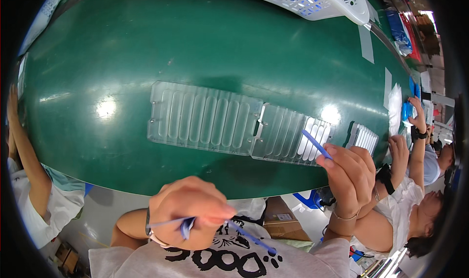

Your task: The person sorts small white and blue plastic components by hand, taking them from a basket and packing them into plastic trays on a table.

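My right hand (349, 178) pinches a short blue stick (315, 142) between thumb and fingertips. The stick slants over the right end of a clear slotted tray (278, 131), where several slots look white. Left of that tray, end to end with it, lies another clear slotted tray (205, 118) with long rounded grooves. My left hand (188, 207) is closed close to my chest, nearer than the table edge. From its fingers a thin blue stick (251, 238) points down to the right. Other thin bluish ends (168, 223) show at its wrist side; how many pieces it holds is hidden.
A smaller slotted piece with white strips (364, 139) lies right of the trays on the green table (97, 58). A white perforated basket (298, 2) stands at the far edge. Co-workers' arms (29, 156) reach in at left and right. A cardboard box (286, 219) sits below the table.
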### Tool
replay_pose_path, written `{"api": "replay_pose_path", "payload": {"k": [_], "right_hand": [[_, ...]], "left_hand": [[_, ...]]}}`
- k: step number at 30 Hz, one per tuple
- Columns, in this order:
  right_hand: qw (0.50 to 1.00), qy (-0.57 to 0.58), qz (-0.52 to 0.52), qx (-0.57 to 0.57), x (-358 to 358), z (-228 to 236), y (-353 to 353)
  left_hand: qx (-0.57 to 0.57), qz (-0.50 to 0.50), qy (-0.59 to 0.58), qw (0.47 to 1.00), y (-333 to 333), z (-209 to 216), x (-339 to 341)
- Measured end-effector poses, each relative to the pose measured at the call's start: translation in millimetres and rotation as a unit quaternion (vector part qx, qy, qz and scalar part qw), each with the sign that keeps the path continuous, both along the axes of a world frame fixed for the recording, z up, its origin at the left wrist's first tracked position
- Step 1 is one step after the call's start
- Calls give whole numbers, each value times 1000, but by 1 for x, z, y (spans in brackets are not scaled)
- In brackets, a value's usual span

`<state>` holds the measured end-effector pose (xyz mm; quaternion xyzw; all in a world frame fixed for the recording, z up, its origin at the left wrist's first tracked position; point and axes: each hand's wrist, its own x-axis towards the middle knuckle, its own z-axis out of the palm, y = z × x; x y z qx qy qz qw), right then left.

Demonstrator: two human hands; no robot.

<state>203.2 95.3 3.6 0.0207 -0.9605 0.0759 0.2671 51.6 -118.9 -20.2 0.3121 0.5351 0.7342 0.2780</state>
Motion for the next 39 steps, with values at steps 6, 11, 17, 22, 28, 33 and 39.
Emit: {"api": "replay_pose_path", "payload": {"k": [6,11,17,22,28,33,39], "right_hand": [[994,-18,-46,-98,0,1,2],[895,-229,-147,-354,-13,20,15],[924,-244,-98,-277,-44,10,27],[937,-226,-69,-256,-52,-1,29],[958,-171,-118,-197,-50,-3,20],[967,-18,43,-251,-32,2,-13],[939,77,228,-245,-36,4,-28]], "left_hand": [[-22,-96,85,991,-1,-8,-8],[-24,-121,288,950,5,-8,-11],[116,-21,462,879,9,-9,2],[147,87,444,880,-9,-18,7],[151,61,425,890,-13,-17,2],[122,45,316,940,-13,-14,-5],[121,-33,297,946,3,-12,-15]]}}
